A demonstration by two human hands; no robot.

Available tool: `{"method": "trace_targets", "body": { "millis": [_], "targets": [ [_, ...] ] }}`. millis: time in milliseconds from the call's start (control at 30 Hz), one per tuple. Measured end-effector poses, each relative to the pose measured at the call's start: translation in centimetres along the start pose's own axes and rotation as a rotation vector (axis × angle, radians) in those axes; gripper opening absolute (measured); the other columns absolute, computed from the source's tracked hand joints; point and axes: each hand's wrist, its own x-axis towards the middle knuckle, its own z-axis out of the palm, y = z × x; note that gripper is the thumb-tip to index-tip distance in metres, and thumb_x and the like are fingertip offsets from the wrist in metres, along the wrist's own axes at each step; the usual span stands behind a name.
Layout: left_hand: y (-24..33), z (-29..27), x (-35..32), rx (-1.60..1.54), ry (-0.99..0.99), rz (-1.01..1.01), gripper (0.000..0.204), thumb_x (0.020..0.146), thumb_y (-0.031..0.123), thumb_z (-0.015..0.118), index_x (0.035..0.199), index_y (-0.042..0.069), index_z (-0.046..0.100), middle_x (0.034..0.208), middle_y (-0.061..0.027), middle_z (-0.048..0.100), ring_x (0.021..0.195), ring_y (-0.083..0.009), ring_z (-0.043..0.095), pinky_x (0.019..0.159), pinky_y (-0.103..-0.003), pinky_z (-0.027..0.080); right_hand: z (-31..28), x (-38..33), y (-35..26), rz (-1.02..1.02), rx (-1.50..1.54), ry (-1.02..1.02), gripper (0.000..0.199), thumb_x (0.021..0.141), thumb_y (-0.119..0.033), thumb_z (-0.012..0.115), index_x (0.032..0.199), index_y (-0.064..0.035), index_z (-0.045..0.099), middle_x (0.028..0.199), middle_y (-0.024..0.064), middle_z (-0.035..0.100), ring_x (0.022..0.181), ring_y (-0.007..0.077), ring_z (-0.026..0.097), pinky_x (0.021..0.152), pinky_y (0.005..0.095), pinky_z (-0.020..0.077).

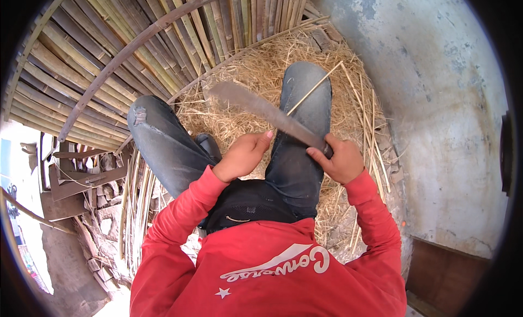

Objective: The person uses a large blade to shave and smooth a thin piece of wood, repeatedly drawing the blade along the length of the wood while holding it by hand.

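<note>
Knife [271, 114] sits in my right fingers [335, 146], closed round its handle end, blade reaching beyond my curled left fingers [262, 141]; whether those grip the strip [315, 88] beside them, I cannot tell.

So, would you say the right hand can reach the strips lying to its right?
Probably yes: nothing visible blocks the right hand from the strips, though it grips the blade.
</note>
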Motion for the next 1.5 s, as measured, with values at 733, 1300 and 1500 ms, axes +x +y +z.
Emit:
{"method": "trace_targets", "body": {
  "millis": [733, 1300, 1500],
  "targets": [
    [0.4, 0.8, -0.2, -0.213, -0.075, -0.174, 0.056, 0.115, 0.051, 0.041, 0.074, 0.012, 0.046, 0.055, 0.0051, 0.037, 0.043, -0.0052, 0.033, 0.041, -0.026, 0.026, -1.0, 3.6, 3.8, -0.008, -0.018, 0.037, 0.066, 0.094, -0.067, 0.067, 0.09, -0.0018, 0.073, 0.064, 0.0193, 0.062, 0.062, 0.0418, 0.066, 0.059, 0.0493, 0.0498],
    [0.0, -0.6, -0.1, -0.013, -0.018, -0.072, 0.061, 0.115, 0.05, 0.04, 0.069, 0.009, 0.046, 0.055, 0.0041, 0.039, 0.047, -0.0078, 0.036, 0.046, -0.029, 0.032, -1.4, 3.1, 1.6, -0.05, -0.118, 0.037, 0.06, 0.099, -0.057, 0.067, 0.093, 0.0027, 0.071, 0.062, 0.0176, 0.059, 0.058, 0.0316, 0.061, 0.058, 0.0442, 0.046],
    [0.8, 0.2, -0.5, 0.034, 0.002, -0.01, 0.061, 0.115, 0.047, 0.04, 0.07, 0.007, 0.049, 0.056, 0.003, 0.041, 0.052, -0.0098, 0.038, 0.052, -0.032, 0.036, -3.5, 7.3, 6.0, 0.213, -0.007, 0.056, 0.068, 0.096, -0.067, 0.066, 0.094, 0.0002, 0.075, 0.062, 0.0161, 0.063, 0.058, 0.0326, 0.064, 0.059, 0.0458, 0.0497]
  ]
}}
